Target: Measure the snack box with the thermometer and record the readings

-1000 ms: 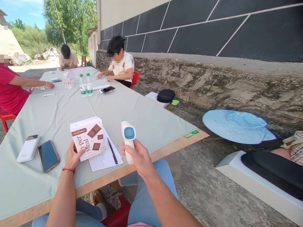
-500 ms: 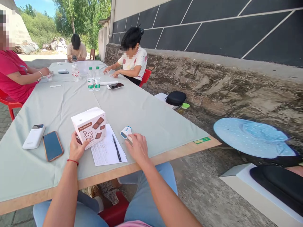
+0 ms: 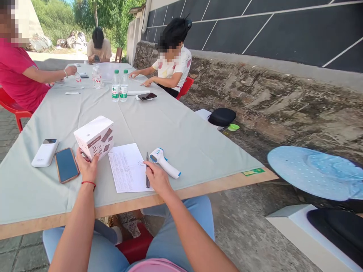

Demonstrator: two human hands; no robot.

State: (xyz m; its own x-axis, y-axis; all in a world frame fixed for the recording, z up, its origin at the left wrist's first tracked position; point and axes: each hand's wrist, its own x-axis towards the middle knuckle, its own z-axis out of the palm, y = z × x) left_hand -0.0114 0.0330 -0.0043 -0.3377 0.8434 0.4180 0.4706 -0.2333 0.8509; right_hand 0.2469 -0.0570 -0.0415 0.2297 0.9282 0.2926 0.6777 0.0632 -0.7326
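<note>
My left hand (image 3: pixel 87 166) is closed on the lower edge of a white NutriMotion box (image 3: pixel 95 138) with brown chocolate-bar pictures, held tilted above the table. My right hand (image 3: pixel 157 178) has its fingers closed on a black pen (image 3: pixel 147 178), which stands almost in line with the paper's right edge. Beneath it lies a white sheet of paper (image 3: pixel 126 170) with handwritten lines and a small circled mark. Just right of my right hand, a white and blue infrared thermometer (image 3: pixel 165 163) rests on the cloth, apart from my fingers.
On the left lie a white power bank (image 3: pixel 44 153) and a phone (image 3: pixel 67 164). Two water bottles (image 3: pixel 119 87) and a dark phone (image 3: pixel 147 96) stand and lie farther up the cloth-covered table (image 3: pixel 170 124). Three people sit around it. A blue hat (image 3: pixel 312 172) is at the right.
My right hand has left the thermometer and closed on the pen, which has turned more upright. The box in my left hand has shifted left, away from the paper.
</note>
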